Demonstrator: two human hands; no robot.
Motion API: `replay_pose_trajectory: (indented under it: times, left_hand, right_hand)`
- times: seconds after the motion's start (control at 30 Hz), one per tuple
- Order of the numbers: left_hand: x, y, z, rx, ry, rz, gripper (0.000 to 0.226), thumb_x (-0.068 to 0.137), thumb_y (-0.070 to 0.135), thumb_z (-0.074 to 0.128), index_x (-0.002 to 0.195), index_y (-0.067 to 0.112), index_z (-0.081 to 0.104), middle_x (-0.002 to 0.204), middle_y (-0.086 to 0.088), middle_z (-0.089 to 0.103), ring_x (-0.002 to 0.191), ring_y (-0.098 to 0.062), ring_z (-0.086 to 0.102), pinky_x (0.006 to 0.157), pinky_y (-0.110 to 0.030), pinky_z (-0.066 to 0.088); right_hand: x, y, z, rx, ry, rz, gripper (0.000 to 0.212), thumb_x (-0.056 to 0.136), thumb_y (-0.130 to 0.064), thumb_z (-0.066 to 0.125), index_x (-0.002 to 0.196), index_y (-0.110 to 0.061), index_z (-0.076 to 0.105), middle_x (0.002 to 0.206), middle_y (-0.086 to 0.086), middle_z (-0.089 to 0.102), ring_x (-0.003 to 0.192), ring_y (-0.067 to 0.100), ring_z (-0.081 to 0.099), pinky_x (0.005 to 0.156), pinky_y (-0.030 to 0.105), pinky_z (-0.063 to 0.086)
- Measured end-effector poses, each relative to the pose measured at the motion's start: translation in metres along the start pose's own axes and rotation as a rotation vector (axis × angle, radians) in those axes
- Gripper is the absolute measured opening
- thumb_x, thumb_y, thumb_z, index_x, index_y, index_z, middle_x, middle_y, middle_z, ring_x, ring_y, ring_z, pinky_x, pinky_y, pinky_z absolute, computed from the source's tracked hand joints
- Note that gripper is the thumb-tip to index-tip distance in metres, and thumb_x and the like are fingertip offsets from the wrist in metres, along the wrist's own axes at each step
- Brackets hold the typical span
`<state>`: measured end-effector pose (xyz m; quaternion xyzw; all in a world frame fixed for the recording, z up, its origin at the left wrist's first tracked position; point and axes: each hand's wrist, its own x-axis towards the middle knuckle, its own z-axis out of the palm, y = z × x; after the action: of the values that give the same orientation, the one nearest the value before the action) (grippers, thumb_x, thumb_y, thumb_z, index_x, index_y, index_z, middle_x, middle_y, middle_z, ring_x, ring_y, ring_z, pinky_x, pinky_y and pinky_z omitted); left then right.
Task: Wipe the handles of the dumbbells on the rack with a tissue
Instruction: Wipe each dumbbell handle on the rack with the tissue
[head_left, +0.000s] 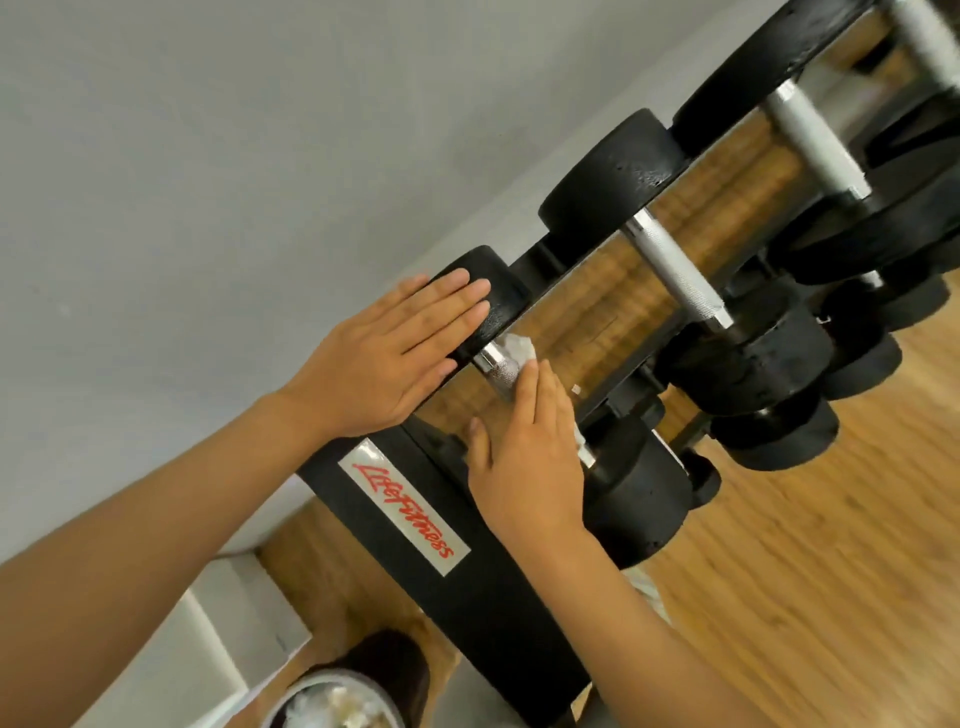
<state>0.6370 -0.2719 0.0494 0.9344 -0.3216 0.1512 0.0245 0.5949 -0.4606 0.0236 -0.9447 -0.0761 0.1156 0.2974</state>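
Observation:
The view is tilted. A black dumbbell rack (415, 525) holds several black dumbbells with knurled chrome handles. My left hand (384, 353) lies flat with straight fingers on the far head of the nearest dumbbell (501, 296). My right hand (524, 452) wraps over that dumbbell's handle (496, 366) with a white tissue (519, 345) under its fingers; the tissue's crumpled end sticks out past my fingertips, and a bit shows by the near head (639, 504). The second dumbbell's handle (675, 270) and the third dumbbell's handle (815, 135) are bare.
A lower tier carries more black dumbbells (769, 431) at the right. A round bin (332, 701) with crumpled white paper stands on the wooden floor (805, 571) beside the rack's side panel. A grey wall (208, 156) runs behind the rack.

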Motion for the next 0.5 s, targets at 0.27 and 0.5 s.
replay_pose_trajectory:
  times: [0.27, 0.5]
  left_hand:
    - [0.001, -0.005, 0.01, -0.041, 0.081, 0.046, 0.044, 0.108, 0.019, 0.034, 0.148, -0.002, 0.038, 0.154, -0.018, 0.038, 0.146, -0.033, 0.032, 0.123, -0.045, 0.022]
    - [0.001, -0.009, 0.021, -0.066, 0.116, 0.072, 0.044, 0.109, 0.02, 0.032, 0.147, -0.001, 0.037, 0.153, -0.019, 0.038, 0.146, -0.033, 0.032, 0.123, -0.045, 0.02]
  right_hand:
    - [-0.011, 0.001, 0.003, -0.072, 0.082, 0.026, 0.085, 0.086, -0.029, 0.069, 0.153, -0.008, 0.021, 0.159, 0.009, 0.024, 0.147, 0.024, 0.021, 0.118, 0.042, 0.027]
    - [0.005, -0.021, 0.013, 0.0, 0.071, -0.036, 0.079, 0.091, -0.03, 0.057, 0.155, -0.009, 0.016, 0.163, 0.006, 0.011, 0.15, 0.023, 0.003, 0.121, 0.037, 0.002]
